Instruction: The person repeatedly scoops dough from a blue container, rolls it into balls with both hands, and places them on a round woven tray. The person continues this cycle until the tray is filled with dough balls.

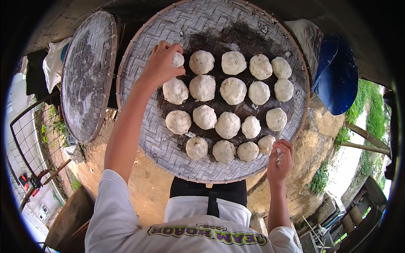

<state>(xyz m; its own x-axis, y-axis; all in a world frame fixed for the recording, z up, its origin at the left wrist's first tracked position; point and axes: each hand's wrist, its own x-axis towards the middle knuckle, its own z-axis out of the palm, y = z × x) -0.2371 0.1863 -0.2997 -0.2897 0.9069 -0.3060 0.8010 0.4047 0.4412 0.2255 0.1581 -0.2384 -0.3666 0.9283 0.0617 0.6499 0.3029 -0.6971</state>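
Observation:
A big round woven bamboo tray [145, 122] is in front of me, bearing several lumpy white dough balls [228, 125] in rough rows. At the far left of these rows, my left hand [162, 63] curls its fingers round one dough ball [177, 60]; part of that ball is hidden by the hand. My right hand [280, 162] is at the tray's near right rim, fingers curled in, touching or almost touching the end dough ball [265, 144] of the nearest row. A bit of white shows between its fingers, too small to name.
Another woven tray [88, 78] leans upright on the left, beside a wire-mesh fence [31, 139]. A blue curved basin-like object [336, 76] and a pale sack [304, 38] stand to the right. Bamboo poles [366, 141] lie farther right. Bare earth [156, 185] surrounds my feet.

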